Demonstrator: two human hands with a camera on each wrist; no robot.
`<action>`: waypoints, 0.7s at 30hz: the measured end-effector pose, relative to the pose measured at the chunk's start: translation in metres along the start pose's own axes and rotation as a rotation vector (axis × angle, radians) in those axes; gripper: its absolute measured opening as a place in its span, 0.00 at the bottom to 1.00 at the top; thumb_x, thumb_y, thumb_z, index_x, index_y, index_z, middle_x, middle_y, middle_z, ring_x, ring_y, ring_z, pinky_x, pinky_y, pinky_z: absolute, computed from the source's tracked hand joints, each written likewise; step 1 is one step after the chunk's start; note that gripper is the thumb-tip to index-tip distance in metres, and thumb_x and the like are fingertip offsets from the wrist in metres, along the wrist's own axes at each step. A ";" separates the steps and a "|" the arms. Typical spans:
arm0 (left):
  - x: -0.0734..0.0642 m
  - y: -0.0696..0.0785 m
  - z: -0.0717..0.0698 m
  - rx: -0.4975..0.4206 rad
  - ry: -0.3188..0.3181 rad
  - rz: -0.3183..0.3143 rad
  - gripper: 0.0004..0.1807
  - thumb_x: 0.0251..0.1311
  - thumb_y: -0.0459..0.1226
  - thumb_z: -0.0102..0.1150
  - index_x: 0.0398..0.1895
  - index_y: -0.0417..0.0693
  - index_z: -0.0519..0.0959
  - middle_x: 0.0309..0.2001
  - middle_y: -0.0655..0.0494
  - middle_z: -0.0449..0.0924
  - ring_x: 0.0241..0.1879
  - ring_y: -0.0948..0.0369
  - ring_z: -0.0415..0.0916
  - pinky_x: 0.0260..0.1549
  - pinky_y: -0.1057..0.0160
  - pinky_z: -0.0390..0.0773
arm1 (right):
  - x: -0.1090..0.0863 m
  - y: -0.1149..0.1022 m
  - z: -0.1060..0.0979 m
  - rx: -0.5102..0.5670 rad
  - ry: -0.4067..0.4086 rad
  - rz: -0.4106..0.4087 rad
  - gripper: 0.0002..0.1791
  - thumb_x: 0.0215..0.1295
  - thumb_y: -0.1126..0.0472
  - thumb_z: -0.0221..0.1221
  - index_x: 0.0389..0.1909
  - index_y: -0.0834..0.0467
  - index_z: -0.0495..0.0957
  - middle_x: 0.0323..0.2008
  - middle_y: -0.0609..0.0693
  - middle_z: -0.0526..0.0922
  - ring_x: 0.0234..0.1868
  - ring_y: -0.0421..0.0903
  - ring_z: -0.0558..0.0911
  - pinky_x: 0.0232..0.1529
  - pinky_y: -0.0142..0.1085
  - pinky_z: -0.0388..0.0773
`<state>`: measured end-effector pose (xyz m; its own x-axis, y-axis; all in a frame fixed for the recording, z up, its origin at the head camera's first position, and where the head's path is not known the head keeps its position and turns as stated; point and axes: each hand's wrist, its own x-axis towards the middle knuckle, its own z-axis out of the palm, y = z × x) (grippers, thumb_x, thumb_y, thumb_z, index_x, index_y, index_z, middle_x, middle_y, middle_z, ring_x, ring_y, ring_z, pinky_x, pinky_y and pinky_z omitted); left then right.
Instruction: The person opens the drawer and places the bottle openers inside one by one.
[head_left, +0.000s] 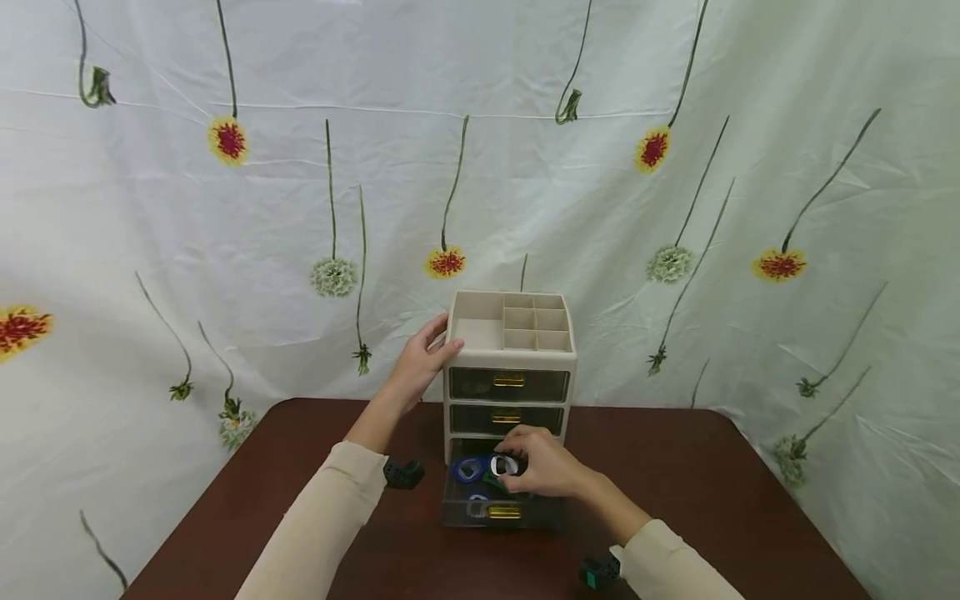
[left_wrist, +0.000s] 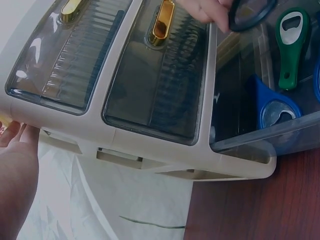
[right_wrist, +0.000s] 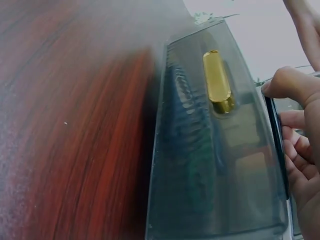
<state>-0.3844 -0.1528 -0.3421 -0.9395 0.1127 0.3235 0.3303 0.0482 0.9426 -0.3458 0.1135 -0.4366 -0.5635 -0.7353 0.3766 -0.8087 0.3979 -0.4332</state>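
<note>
A cream desktop organizer [head_left: 512,359] stands on the table with its clear grey bottom drawer [head_left: 536,515] pulled out. My left hand [head_left: 422,360] rests against the organizer's upper left side. Above the drawer my right hand [head_left: 546,463] pinches a black bottle opener [right_wrist: 276,142] with a metal end, between thumb and fingers. Inside the drawer, the left wrist view shows a green bottle opener [left_wrist: 289,55] and a blue bottle opener [left_wrist: 276,111] lying at its side. Another blue opener [head_left: 469,470] lies toward the drawer's back left. My right palm is partly hidden in the left wrist view.
Two closed upper drawers with gold handles [head_left: 509,380] sit above the pulled-out one. The organizer's top has divided compartments [head_left: 536,323]. Beneath it is a dark red-brown wooden table [head_left: 675,483], and a white floral cloth [head_left: 555,200] hangs behind.
</note>
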 end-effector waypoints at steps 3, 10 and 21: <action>0.001 0.000 0.001 0.000 0.000 -0.002 0.40 0.75 0.39 0.61 0.84 0.47 0.53 0.81 0.48 0.52 0.77 0.49 0.55 0.67 0.46 0.67 | 0.003 0.002 0.004 -0.031 -0.028 -0.002 0.20 0.59 0.55 0.72 0.50 0.61 0.87 0.47 0.48 0.82 0.41 0.39 0.79 0.37 0.29 0.78; 0.002 0.001 0.003 -0.027 -0.008 -0.005 0.40 0.75 0.38 0.60 0.83 0.45 0.53 0.81 0.47 0.52 0.77 0.49 0.55 0.68 0.47 0.66 | 0.000 0.003 0.004 -0.356 -0.058 -0.019 0.19 0.61 0.57 0.72 0.53 0.57 0.87 0.49 0.49 0.82 0.46 0.45 0.82 0.39 0.35 0.81; 0.001 0.002 0.002 -0.039 -0.007 -0.001 0.39 0.76 0.36 0.59 0.84 0.45 0.52 0.81 0.46 0.51 0.77 0.48 0.54 0.68 0.47 0.66 | -0.012 -0.008 -0.004 -0.416 0.092 -0.009 0.17 0.62 0.65 0.72 0.53 0.55 0.87 0.49 0.48 0.84 0.47 0.47 0.83 0.40 0.40 0.83</action>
<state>-0.3844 -0.1508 -0.3405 -0.9390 0.1195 0.3225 0.3259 0.0095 0.9454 -0.3335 0.1217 -0.4344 -0.5533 -0.6956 0.4583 -0.8024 0.5928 -0.0690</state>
